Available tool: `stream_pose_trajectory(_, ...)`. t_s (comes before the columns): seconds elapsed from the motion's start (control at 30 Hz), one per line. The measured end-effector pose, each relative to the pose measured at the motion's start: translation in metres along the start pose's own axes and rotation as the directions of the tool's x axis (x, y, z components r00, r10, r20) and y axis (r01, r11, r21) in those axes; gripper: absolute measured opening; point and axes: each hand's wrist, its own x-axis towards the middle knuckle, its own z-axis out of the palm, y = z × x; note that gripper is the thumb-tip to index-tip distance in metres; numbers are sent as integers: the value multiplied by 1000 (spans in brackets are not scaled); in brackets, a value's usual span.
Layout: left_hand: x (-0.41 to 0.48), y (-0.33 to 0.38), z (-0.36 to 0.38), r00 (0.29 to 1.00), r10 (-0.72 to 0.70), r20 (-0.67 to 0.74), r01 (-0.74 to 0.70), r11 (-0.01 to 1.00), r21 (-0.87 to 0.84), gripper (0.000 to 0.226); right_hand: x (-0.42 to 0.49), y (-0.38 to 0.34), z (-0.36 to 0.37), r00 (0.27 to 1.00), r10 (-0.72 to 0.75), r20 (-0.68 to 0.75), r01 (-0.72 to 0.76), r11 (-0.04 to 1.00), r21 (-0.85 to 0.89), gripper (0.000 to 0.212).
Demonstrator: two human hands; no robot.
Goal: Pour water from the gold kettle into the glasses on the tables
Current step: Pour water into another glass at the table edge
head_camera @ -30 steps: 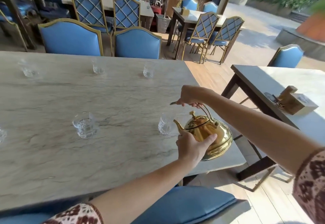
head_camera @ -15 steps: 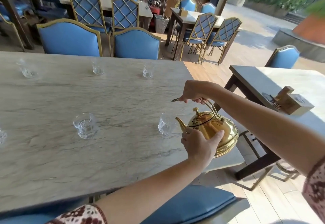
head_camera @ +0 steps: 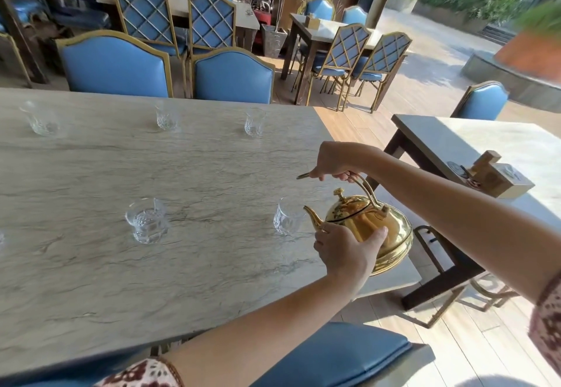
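Observation:
The gold kettle hangs just above the right end of the marble table, spout pointing left. My right hand grips its arched handle from above. My left hand cups the kettle's near side below the spout. A clear glass stands right in front of the spout tip, touching distance away. Another glass with water stands further left. Three more glasses line the far side: far-left glass, middle glass, far-right glass.
Blue chairs stand behind the table, and a blue seat is under my arms. A second table on the right holds a wooden box. Wooden floor runs between the two tables.
The kettle has been lifted a little and drawn back to the right, away from the near glass; both hands stayed on it. The spout has risen towards level.

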Motion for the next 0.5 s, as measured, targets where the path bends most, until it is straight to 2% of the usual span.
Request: stream_pose_trajectory(0.5,-7,10,3,999,20,46,-20,1000,8,107,-12,4,-6,999,48,1,-48,999,-6,33)
